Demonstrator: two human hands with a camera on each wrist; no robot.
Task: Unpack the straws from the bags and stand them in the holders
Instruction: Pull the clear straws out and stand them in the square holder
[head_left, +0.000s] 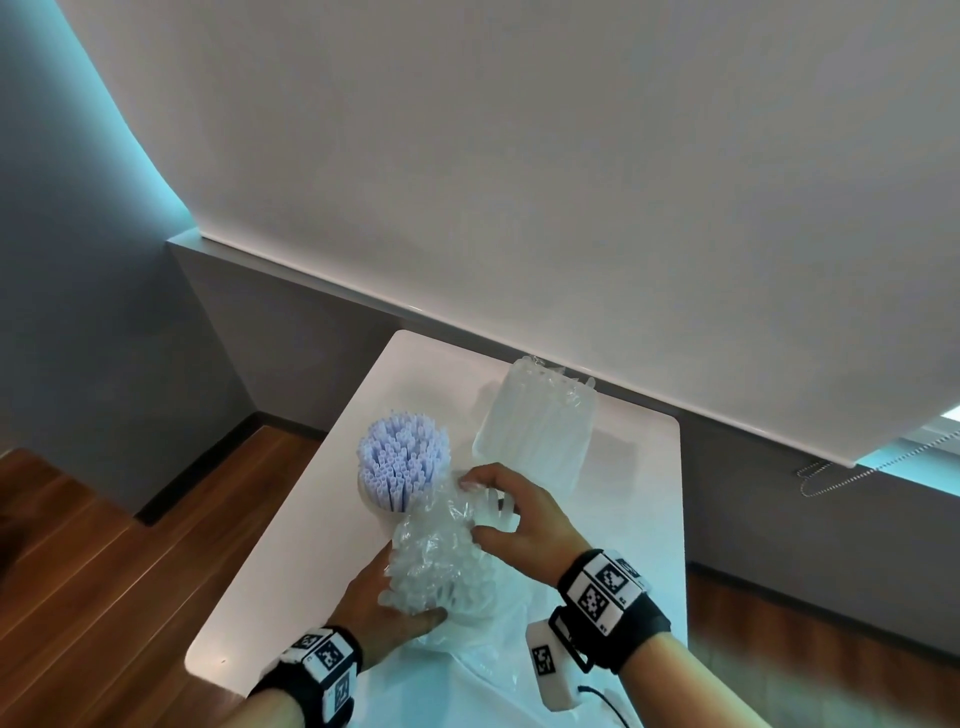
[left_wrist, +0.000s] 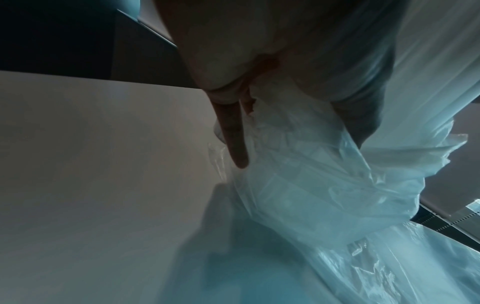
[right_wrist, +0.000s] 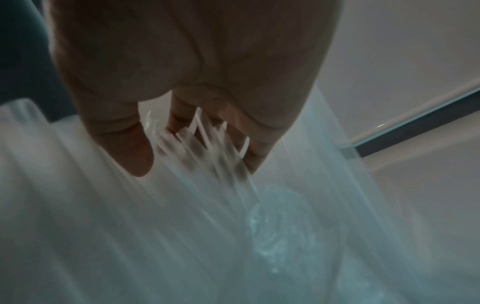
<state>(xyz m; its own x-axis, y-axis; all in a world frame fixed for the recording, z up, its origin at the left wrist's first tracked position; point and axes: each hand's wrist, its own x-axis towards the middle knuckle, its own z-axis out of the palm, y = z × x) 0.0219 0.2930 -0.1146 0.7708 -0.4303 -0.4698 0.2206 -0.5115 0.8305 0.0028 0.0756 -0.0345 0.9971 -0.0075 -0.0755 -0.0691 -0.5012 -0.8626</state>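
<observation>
On the white table (head_left: 623, 519) a pale holder (head_left: 365, 492) stands packed with upright lavender straws (head_left: 402, 465). In front of it I hold a crumpled clear bag (head_left: 436, 556) of translucent straws. My left hand (head_left: 410, 592) grips the bag's lower part, thumb in front, fingers behind it. My right hand (head_left: 475, 512) pinches the straw ends (head_left: 493, 512) that stick out at the top. In the right wrist view those straws (right_wrist: 207, 148) run between thumb and fingers (right_wrist: 257, 152), blurred. The left wrist view shows one finger (left_wrist: 233, 139) lying along the plastic bag (left_wrist: 324, 185).
A second clear bag of straws (head_left: 535, 421) lies at the table's back edge, against the wall. Loose plastic film (head_left: 493, 660) spreads over the near table edge. Wooden floor (head_left: 104, 571) lies to the left, below the table's rounded corner.
</observation>
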